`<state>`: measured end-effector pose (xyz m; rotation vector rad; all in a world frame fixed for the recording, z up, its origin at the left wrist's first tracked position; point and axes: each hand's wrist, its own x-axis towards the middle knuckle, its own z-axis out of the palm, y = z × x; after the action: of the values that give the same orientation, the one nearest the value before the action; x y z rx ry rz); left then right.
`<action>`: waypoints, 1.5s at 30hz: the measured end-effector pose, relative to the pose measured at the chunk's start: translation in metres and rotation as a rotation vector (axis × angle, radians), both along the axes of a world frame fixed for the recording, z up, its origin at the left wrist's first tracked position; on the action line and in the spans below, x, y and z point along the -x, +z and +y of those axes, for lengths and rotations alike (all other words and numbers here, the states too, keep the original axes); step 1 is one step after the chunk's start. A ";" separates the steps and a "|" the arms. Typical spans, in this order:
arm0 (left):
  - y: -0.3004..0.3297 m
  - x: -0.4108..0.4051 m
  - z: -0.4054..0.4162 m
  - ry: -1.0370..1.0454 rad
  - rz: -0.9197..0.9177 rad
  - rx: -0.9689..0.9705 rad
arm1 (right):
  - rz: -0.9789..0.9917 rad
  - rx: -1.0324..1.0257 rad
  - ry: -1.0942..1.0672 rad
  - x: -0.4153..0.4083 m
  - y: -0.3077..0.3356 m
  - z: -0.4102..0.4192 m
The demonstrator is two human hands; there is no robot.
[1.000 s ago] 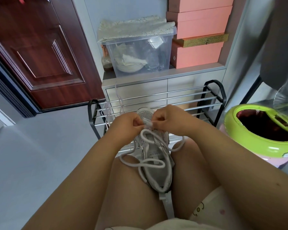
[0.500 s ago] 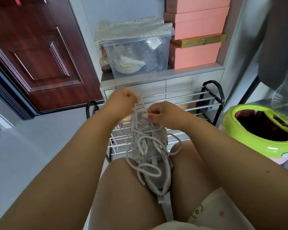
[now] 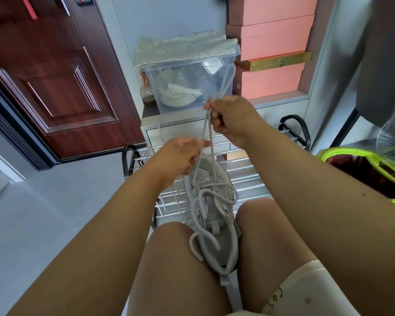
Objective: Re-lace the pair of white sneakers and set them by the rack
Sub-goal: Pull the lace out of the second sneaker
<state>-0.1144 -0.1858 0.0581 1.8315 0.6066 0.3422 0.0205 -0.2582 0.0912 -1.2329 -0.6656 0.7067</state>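
A white sneaker [image 3: 214, 201] with sparkly mesh rests wedged between my knees, toe pointing away from me. My right hand [image 3: 230, 117] is raised above the toe and pinches the white lace [image 3: 206, 131], pulling two strands up taut; a loop of lace sticks out above the fist. My left hand [image 3: 180, 156] sits lower at the toe end, fingers curled on the shoe's front and the lace there. Loose lace loops [image 3: 203, 236] lie over the tongue and heel. The second sneaker is not in view.
A black-framed metal shoe rack [image 3: 249, 169] stands right in front of my knees. Behind it is a grey cabinet [image 3: 173, 126] with a clear plastic bin [image 3: 187, 83] and pink boxes [image 3: 274, 42]. A green bin [image 3: 363, 174] sits at right, a dark red door [image 3: 50, 76] at left.
My right hand has risen and pulled the lace up and away from the toe. My left hand dropped back down to the shoe's front. The view tilted up slightly.
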 end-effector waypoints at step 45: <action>-0.005 -0.009 -0.008 -0.014 0.067 0.088 | -0.275 0.177 -0.096 0.003 -0.023 0.005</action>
<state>-0.1058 -0.1934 0.0536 1.7675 0.6450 0.2425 0.0179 -0.2534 0.0685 -1.5323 -0.7750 0.5285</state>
